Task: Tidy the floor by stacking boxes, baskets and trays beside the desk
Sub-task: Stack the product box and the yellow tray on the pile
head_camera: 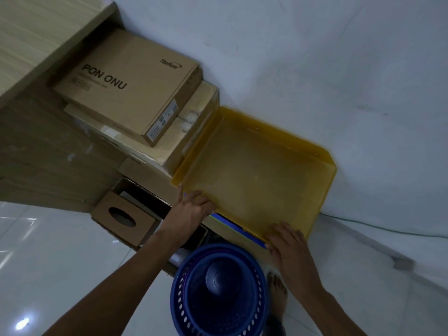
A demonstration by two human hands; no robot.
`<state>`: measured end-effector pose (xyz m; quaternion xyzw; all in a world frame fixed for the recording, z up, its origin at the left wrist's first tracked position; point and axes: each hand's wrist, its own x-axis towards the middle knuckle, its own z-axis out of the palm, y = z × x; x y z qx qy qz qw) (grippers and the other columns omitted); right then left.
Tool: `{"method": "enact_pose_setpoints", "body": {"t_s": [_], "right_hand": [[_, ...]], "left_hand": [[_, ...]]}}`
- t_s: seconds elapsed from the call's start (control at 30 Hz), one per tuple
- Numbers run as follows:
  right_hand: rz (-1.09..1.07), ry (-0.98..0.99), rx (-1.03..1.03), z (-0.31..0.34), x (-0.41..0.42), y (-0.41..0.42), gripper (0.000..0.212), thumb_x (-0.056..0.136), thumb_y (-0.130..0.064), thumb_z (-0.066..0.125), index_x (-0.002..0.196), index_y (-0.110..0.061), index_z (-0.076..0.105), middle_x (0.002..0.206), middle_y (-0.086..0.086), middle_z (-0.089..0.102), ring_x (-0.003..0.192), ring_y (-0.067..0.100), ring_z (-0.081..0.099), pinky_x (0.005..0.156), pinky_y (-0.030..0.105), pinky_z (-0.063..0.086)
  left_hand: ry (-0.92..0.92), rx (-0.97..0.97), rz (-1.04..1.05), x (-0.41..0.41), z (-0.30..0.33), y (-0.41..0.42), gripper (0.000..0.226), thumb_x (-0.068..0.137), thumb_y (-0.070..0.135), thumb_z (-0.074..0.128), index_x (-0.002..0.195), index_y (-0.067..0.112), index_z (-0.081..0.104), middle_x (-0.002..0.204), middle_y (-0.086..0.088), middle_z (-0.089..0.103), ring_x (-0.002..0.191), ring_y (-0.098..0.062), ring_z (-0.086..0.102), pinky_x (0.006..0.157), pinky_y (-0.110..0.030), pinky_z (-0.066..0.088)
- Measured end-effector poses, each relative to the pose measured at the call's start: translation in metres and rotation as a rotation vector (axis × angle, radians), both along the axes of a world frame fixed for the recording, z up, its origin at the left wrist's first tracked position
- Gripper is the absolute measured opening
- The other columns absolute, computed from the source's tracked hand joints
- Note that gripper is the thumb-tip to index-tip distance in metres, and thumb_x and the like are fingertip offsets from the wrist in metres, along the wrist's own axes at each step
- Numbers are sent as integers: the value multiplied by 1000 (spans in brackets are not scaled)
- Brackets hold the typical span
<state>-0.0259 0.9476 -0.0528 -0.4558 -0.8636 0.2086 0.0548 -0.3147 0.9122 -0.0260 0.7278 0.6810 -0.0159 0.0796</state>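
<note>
Nearest on the floor (60, 258), a blue basket (218, 292) stands between the forearms. Beyond it, the left hand (191, 209) has its fingers clasping the yellow tray (254, 166) at its near left corner. The right hand (288, 243) covers the near right corner, grasp unclear. The tray rests on a blue-edged box (232, 224), touching stacked cardboard boxes (131, 86) to its left, with the wall (315, 57) just behind.

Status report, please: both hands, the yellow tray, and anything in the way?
Left hand grips yellow tray at near corner; right hand rests on its near edge. Tray level, beside stacked boxes. Nothing in tray; blue basket close under hands.
</note>
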Motion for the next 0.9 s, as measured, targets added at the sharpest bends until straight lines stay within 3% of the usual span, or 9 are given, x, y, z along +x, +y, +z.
{"method": "enact_pose_setpoints", "body": {"t_s": [0.1,0.23,0.4,0.5,0.63,0.77,0.83,0.9], "right_hand": [[-10,-23,-29,-1,0,0,32,93,-31,34,100,-27,64,120,-3,63,126,26,52,99,51,41],[-14,-21,-41,5,-1,4,34,95,-32,32,108,-27,62,120,-8,63,126,24,52,99,51,44],[18,-50,-23,7,2,4,34,98,-38,27,105,-28,58,118,-7,63,123,23,54,95,50,48],[0,-65,-23,11,4,6,30,92,-36,36,106,-27,61,119,-6,62,120,20,55,95,48,49],[26,-94,10,15,3,5,26,89,-33,40,91,-29,65,114,-5,64,115,19,59,90,44,52],[-9,-65,-26,14,0,5,15,84,-27,54,93,-25,66,115,-2,64,112,20,59,90,44,52],[-10,-71,-45,14,-1,5,20,84,-30,56,99,-23,66,119,0,63,114,21,58,89,44,53],[-10,-99,-67,14,-3,4,32,87,-41,50,108,-22,65,123,1,61,115,20,56,91,43,52]], "left_hand": [[-14,23,7,1,2,0,21,91,34,49,98,29,67,97,7,68,104,-26,65,90,-69,38],[-36,33,42,-1,6,3,28,97,39,32,100,33,59,99,9,66,111,-22,56,94,-69,35],[-11,-95,25,0,6,3,30,93,40,31,100,32,59,100,8,66,109,-23,63,93,-69,36],[29,-138,31,7,6,0,37,93,40,28,102,32,64,104,9,66,111,-22,63,91,-67,39],[69,-43,27,11,6,-3,26,92,35,42,95,32,67,96,12,68,104,-19,66,92,-62,42],[47,-19,52,8,4,0,20,82,34,59,99,29,68,102,8,69,107,-21,66,91,-65,42],[25,-60,57,2,2,0,32,77,32,73,108,25,67,110,3,68,111,-24,64,92,-67,38],[-26,-112,65,-1,2,-1,45,80,34,74,121,23,61,122,-1,64,121,-27,57,100,-67,30]]}}
